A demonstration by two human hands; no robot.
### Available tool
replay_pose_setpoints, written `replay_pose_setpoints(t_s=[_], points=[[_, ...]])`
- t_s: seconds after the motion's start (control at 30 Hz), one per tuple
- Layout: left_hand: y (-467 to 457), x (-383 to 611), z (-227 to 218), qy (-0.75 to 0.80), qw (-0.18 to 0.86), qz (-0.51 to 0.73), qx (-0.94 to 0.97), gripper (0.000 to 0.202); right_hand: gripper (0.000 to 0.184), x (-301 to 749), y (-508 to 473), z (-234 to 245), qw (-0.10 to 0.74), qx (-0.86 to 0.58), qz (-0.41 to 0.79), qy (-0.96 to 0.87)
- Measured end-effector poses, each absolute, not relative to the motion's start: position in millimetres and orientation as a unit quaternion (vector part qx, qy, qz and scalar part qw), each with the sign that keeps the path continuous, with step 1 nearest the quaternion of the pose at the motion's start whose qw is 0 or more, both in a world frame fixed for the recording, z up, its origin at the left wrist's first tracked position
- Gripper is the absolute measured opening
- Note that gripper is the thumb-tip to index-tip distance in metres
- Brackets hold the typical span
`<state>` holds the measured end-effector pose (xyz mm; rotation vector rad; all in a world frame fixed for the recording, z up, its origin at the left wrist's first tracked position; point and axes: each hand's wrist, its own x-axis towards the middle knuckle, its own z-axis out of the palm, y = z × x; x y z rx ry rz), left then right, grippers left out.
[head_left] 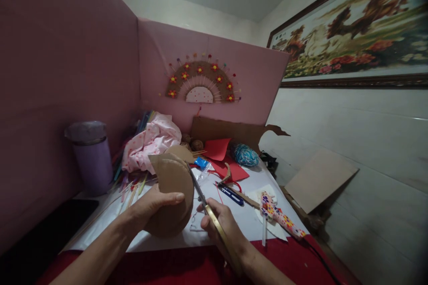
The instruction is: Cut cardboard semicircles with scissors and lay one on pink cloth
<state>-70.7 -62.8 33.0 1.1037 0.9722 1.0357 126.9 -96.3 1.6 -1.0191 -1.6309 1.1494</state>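
Note:
My left hand grips a piece of brown cardboard, its thumb lying across the face. The cardboard has a rounded outline on the right and below, with a pointed corner at the upper left. Gold-handled scissors are held in my right hand, fingers wrapped round the handles. Their blades run up along the cardboard's right edge; how much lies between them I cannot tell. Behind the cardboard's top shows another rounded cardboard piece.
Around lie a utility knife, red paper, blue yarn, a flower-patterned glue gun with its cord, pink cloth and thin sticks. A purple tumbler stands left. A decorated cardboard fan hangs on the pink panel.

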Motion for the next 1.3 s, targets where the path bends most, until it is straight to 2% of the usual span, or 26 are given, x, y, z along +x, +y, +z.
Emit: replay_pose_setpoints(t_s=[0.2,0.4,0.57,0.73,0.97,1.1,1.2,1.3], points=[[-62.0,-75.3,33.9,0.414,0.619,0.444,0.499,0.047,0.063,126.3,-98.2,1.3,0.433,-0.416,0.493,-0.629],[-65.7,-74.4,34.4,0.412,0.628,0.424,0.506,0.051,0.078,133.0,-95.9,3.6,0.418,-0.386,0.453,-0.686],[-67.4,-72.4,35.0,0.401,0.641,0.409,0.511,0.051,0.078,136.5,-96.7,9.0,0.401,-0.400,0.433,-0.701],[-65.6,-74.7,33.4,0.395,0.645,0.393,0.522,0.045,0.074,137.3,-96.5,2.5,0.415,-0.409,0.444,-0.681],[-66.1,-79.1,31.5,0.386,0.648,0.375,0.539,0.047,0.061,133.0,-97.4,-5.3,0.438,-0.389,0.488,-0.647],[-65.9,-80.0,32.9,0.389,0.641,0.375,0.545,0.046,0.055,131.0,-98.5,-6.1,0.451,-0.408,0.466,-0.643],[-65.9,-79.8,35.5,0.402,0.631,0.379,0.545,0.048,0.060,134.1,-98.3,-3.0,0.431,-0.416,0.463,-0.653],[-66.5,-78.5,38.7,0.392,0.630,0.373,0.557,0.050,0.073,139.3,-98.2,5.7,0.401,-0.402,0.462,-0.681]])
